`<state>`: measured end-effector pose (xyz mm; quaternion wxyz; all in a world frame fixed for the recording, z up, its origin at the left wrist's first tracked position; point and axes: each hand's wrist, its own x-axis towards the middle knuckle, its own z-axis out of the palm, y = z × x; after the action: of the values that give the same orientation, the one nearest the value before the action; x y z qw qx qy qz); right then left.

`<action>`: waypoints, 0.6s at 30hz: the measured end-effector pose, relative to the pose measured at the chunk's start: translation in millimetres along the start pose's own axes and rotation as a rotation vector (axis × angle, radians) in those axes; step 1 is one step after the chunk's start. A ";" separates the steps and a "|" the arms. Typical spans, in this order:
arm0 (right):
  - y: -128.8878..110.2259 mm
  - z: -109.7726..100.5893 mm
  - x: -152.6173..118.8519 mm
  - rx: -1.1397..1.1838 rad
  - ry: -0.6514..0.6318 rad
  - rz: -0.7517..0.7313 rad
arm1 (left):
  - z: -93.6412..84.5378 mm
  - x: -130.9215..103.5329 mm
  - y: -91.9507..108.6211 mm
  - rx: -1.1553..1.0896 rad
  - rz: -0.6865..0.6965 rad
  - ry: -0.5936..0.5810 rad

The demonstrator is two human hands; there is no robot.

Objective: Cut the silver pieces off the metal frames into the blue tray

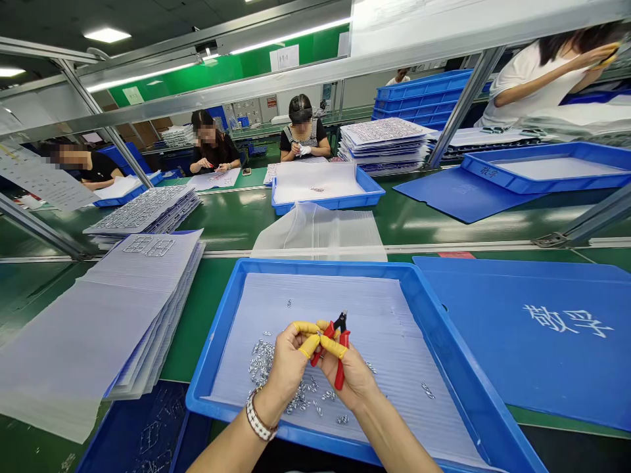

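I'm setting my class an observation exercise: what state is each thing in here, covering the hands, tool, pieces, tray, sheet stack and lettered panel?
Red-handled cutters, handles spread apart
Right hand, curled around the cutters
Left hand, fingertips pinched together
Metal pieces, loose, partly heaped
Blue tray, uncovered
Sheet stack, edges fanned
Lettered panel, flat, lettering up

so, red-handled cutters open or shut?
Cutters open at the handles: the red grips stand spread apart in the right hand. Blade tips: too small to tell.
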<state>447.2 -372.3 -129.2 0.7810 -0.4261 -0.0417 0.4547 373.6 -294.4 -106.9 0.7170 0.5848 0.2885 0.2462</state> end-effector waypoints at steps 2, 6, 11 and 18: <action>-4.5 -4.6 1.1 -0.144 0.009 -0.043 | -4.5 1.6 -3.5 0.068 0.009 -0.018; -28.2 -29.4 1.3 -0.420 0.028 -0.085 | -29.8 13.3 -9.6 0.282 0.036 -0.044; -50.5 -62.4 -9.0 -1.397 -0.106 -0.036 | -68.2 37.2 -8.5 0.655 0.083 -0.123; -42.8 -65.7 -5.5 -1.671 -0.020 0.002 | -44.1 58.3 -19.5 1.068 0.202 -0.367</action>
<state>502.6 -427.2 -138.9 0.2070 -0.8611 -0.3717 0.2784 384.5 -227.2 -139.9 0.3333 0.9238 0.1863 0.0279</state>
